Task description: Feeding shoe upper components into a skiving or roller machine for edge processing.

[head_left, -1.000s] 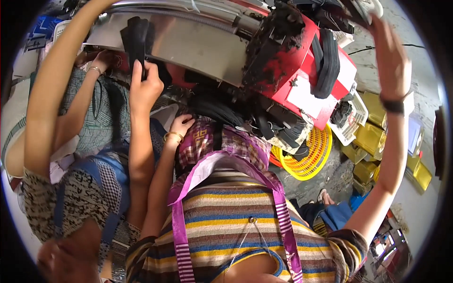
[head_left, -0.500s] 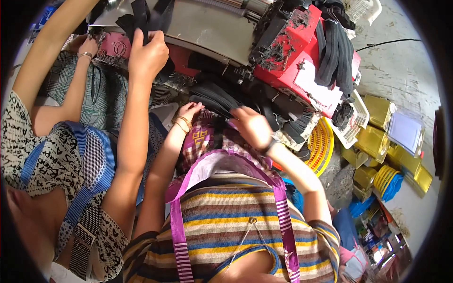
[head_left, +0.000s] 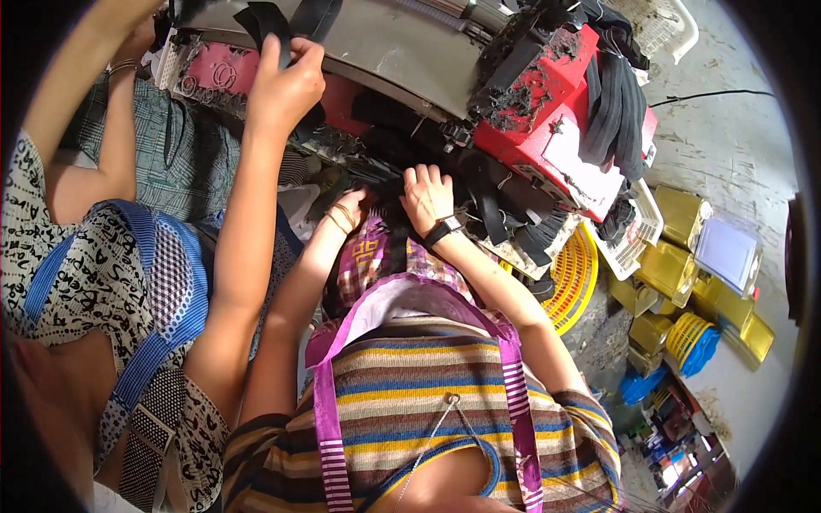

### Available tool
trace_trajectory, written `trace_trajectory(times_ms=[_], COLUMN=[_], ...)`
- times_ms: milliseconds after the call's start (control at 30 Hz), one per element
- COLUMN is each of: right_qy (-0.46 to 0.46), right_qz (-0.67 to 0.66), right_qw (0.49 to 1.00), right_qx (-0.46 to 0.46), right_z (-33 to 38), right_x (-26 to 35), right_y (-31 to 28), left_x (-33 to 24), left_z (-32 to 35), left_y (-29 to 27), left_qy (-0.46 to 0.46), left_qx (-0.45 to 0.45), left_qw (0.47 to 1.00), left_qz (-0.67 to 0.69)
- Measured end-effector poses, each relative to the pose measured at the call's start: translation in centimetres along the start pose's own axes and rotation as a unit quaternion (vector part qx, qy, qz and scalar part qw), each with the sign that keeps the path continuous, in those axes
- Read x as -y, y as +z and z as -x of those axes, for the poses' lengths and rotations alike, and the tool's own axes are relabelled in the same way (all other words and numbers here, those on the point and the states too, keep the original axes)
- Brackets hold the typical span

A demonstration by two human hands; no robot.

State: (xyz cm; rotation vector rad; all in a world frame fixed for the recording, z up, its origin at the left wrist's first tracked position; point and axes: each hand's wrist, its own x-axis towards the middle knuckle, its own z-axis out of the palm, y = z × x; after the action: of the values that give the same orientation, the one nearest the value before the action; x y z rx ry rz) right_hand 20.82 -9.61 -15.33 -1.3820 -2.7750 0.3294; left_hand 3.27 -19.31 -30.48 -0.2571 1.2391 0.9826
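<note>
The fingers of the right hand (head_left: 429, 198) are laid forward, slightly bent and side by side, with the back of the hand uppermost; whether anything is gripped beneath them cannot be told. Those of the left hand (head_left: 351, 207) are partly hidden and turned inward; their hold likewise cannot be made out. Black material (head_left: 388, 191) lies between and beyond the two hands, at the far edge of the lap. The hands are set near each other, presumably so that this material can be controlled from both sides. Beneath them the lap is covered by a patterned purple cloth (head_left: 366, 250), which seems to serve as a support and to shield the clothing.

To the left, a black strip (head_left: 315, 17) is held up by a co-worker's hand (head_left: 289, 85), thumb against fingers, before a metal panel (head_left: 389, 53). To the right, long black strips (head_left: 614, 115) are draped over a lint-covered red housing (head_left: 537, 81), probably to be kept straight and within reach. A yellow basket (head_left: 575, 282) is placed low beside the right forearm, perhaps for loose pieces. Farther out, gold-coloured tins (head_left: 665, 272) are grouped on the floor, well apart from the hands.
</note>
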Motion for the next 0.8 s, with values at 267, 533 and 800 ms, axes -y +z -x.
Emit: trace_trajectory(times_ms=[267,533,800], right_qy=[0.063,0.084,0.106], right_qz=[-0.229,-0.434,-0.300], right_qw=[0.966,0.886,0.946], right_qx=[0.100,0.140,0.055], right_z=[-0.5,-1.6,-1.0], right_x=[-1.6,-4.7,-2.1], right_y=[0.7,-0.5,-0.6], left_x=[-1.4,-1.9,-2.0], left_z=[6.6,7.3,8.3], left_y=[5.5,7.7,10.8], left_qy=[0.138,0.178,0.060], left_qx=[-0.001,0.068,0.112], left_qw=[0.990,0.972,0.983], left_qz=[0.040,0.137,0.130])
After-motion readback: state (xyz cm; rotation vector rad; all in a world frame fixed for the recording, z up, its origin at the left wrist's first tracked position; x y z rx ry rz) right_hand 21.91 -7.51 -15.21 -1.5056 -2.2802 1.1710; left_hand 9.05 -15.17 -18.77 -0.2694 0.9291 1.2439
